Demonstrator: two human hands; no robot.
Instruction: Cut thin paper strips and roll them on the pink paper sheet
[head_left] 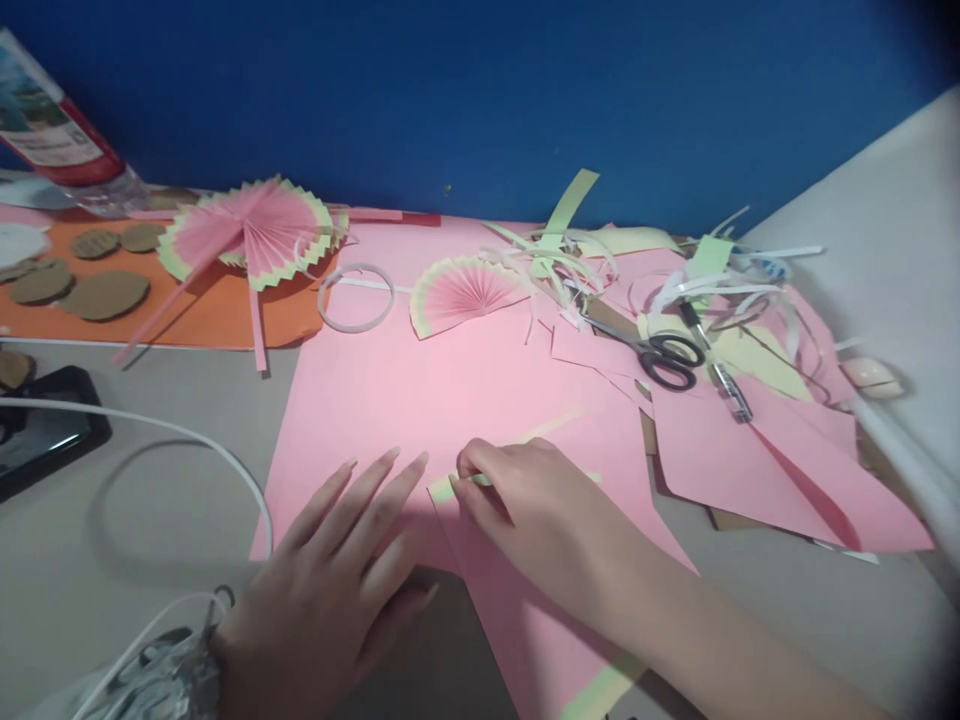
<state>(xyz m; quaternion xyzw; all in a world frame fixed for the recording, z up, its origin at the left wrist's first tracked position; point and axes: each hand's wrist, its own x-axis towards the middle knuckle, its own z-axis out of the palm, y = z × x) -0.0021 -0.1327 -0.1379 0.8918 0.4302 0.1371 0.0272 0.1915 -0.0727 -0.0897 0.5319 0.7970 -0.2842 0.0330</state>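
My left hand (330, 570) lies with fingers stretched and apart on a large pink sheet (360, 390). It holds nothing. My right hand (525, 490) is closed, thumb and forefinger pinched at the green border of a long pink paper piece (502, 610). That piece lies across the sheet and runs toward me, with a second green band (604, 690) at its near end. The hand covers much of the far border. Just beyond the knuckles is a thin pale yellow strip (562, 425). Farther back on the sheet rests a folded pink-and-green paper fan (469, 290).
Black-handled scissors (667, 362), a marker (716, 365) and paper scraps (562, 250) lie at right. A tape ring (356, 298) is beside the fan. At left are a larger paper fan (251, 230), cardboard discs (105, 295), a bottle (67, 130), a phone (56, 425) and a white cable (202, 440).
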